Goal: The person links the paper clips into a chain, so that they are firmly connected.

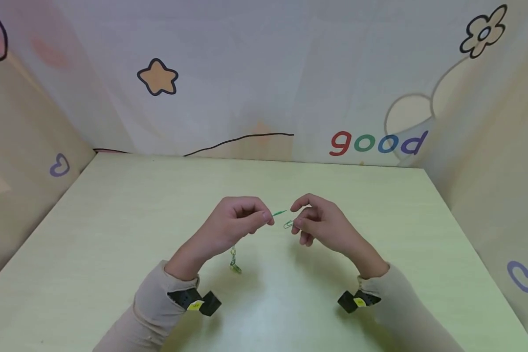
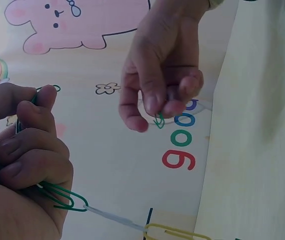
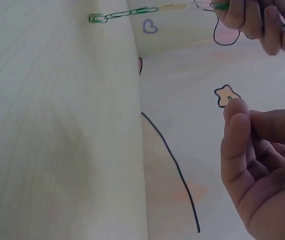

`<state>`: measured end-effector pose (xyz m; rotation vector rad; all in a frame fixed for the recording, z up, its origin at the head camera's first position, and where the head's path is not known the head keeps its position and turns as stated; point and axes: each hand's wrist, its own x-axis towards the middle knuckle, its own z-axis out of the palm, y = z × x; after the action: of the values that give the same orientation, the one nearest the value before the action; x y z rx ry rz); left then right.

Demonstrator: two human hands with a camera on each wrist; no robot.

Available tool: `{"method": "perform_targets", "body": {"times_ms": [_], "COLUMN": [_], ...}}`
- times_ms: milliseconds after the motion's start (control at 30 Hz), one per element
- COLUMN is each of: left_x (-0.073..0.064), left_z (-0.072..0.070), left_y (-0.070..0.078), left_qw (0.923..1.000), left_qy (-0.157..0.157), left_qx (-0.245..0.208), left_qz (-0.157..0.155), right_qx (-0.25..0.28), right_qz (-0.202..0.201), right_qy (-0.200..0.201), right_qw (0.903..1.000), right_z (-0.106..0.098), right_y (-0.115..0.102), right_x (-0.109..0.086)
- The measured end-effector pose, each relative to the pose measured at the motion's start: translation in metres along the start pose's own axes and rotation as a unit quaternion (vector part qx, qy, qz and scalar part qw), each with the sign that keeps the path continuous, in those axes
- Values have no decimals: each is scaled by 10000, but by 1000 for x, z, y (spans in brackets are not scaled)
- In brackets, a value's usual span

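Observation:
My left hand (image 1: 237,222) pinches a green paper clip (image 1: 279,213), one end poking out past the thumb and forefinger toward the right. From beneath this hand hangs a paper clip chain (image 1: 233,259). In the left wrist view a green clip (image 2: 65,196) leaves the curled fingers, linked to a whitish clip (image 2: 115,217) and then a yellow clip (image 2: 175,232). Across a small gap, my right hand (image 1: 327,225) holds a separate green paper clip (image 1: 288,224) between thumb and fingers, its forefinger raised. The right wrist view shows the chain's green end (image 3: 98,18) dangling.
Both hands are above a pale green tabletop (image 1: 136,205). Printed cloth walls (image 1: 246,73) stand at the back and both sides. A small black camera is strapped to the left wrist (image 1: 210,303) and another to the right wrist (image 1: 347,302).

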<state>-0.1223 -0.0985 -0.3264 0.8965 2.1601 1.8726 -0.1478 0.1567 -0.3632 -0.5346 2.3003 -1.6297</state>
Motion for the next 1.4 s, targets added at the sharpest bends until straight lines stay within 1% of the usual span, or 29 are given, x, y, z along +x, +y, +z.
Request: {"method": "perform_targets", "body": {"times_ms": [100, 200, 267, 333, 433, 500, 667, 767, 833, 1000, 1100, 1267, 1400], "left_x": [0, 0, 0, -1, -2, -3, -4, -4, -5, -6, -6, -4, -4], "left_z": [1, 1, 2, 2, 4, 5, 8, 9, 10, 10, 9, 9, 8], "left_y": [0, -1, -1, 1, 4, 5, 8, 9, 9, 9, 10, 9, 9], "left_qw": [10000, 10000, 10000, 10000, 9999, 9997, 9991, 9988, 9987, 9987, 9985, 9980, 9979], "left_qy": [-18, -44, -51, -63, -118, -174, -262, -287, -286, -335, -414, -482, -493], "left_qx": [23, 39, 51, 74, 124, 162, 295, 365, 385, 353, 346, 396, 429], "left_qz": [-4, -6, 23, 8, -19, -6, 119, 141, 142, 134, 136, 95, 27], "right_qx": [316, 752, 1020, 1147, 1101, 971, 609, 417, 350, 237, 131, 55, 208], "right_qz": [-199, -526, -865, -1226, -1739, -2003, -2464, -2611, -2601, -2507, -2560, -2630, -2677], "right_qy": [2, 5, -29, -55, -38, 30, 232, 372, 414, 306, 322, 591, 865], "right_qw": [9993, 9958, 9910, 9858, 9786, 9749, 9670, 9637, 9641, 9673, 9661, 9630, 9594], "right_z": [4, 7, 8, 9, 13, 16, 18, 18, 17, 19, 18, 13, 9], "right_y": [-14, -24, -30, -35, -42, -45, -50, -52, -53, -54, -55, -56, -56], "right_x": [-7, -15, -19, -24, -29, -32, -36, -38, -40, -41, -40, -40, -40]}}
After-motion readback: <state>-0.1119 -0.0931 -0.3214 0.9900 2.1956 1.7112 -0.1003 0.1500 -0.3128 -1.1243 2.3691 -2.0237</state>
